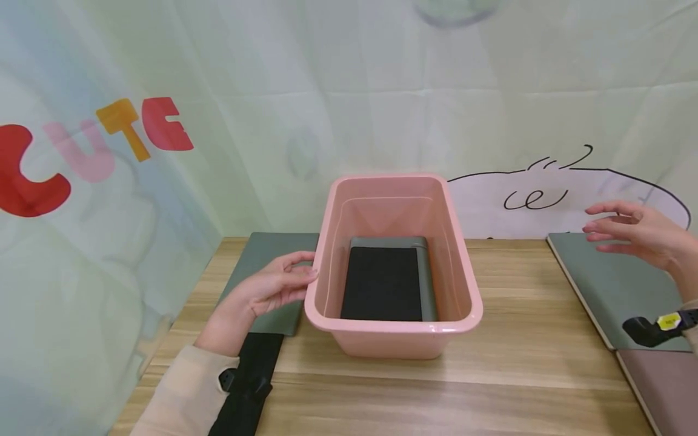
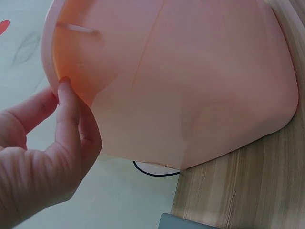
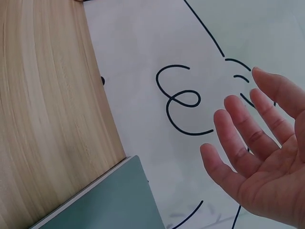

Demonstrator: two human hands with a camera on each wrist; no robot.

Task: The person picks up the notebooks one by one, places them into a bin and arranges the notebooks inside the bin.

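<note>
A pink plastic bin [image 1: 389, 340] stands upright on the wooden table. My left hand [image 1: 280, 283] pinches its left rim between thumb and fingers, as the left wrist view shows close up at the bin wall [image 2: 200, 71]. Inside the bin lies a flat black rectangular thing, perhaps a notebook [image 1: 382, 284], over a grey one [image 1: 426, 278]. My right hand [image 1: 635, 233] hovers over a green notebook [image 1: 616, 278] at the right, holding nothing. Its fingers are spread and relaxed in the right wrist view, apart from the notebook's corner [image 3: 109, 200].
Left of the bin lies a green-grey flat cover [image 1: 283, 248], with a black one [image 1: 262, 357] nearer, partly behind the left forearm. A mauve notebook [image 1: 665, 381] lies in front of the green one at right. A printed cloth [image 1: 382, 91] hangs behind the table.
</note>
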